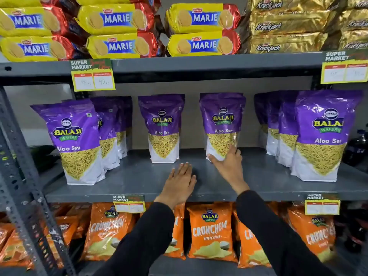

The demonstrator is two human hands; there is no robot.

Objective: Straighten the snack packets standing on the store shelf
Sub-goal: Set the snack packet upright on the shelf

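Head view, close, facing the middle shelf (pixel 199 176) squarely, perhaps tilted slightly downward

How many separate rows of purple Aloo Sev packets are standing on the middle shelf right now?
4: far-left row, left-centre row, right-centre row touched by the right hand, far-right row. Packets behind the fronts are partly hidden.

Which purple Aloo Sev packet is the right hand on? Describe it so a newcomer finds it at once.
Find the grey middle shelf, between the Marie biscuits above and the orange Crunchem bags below. Four groups of purple packets stand there; take the third group from the left. Its front packet is the only one with a hand, the right hand, touching its lower right corner.
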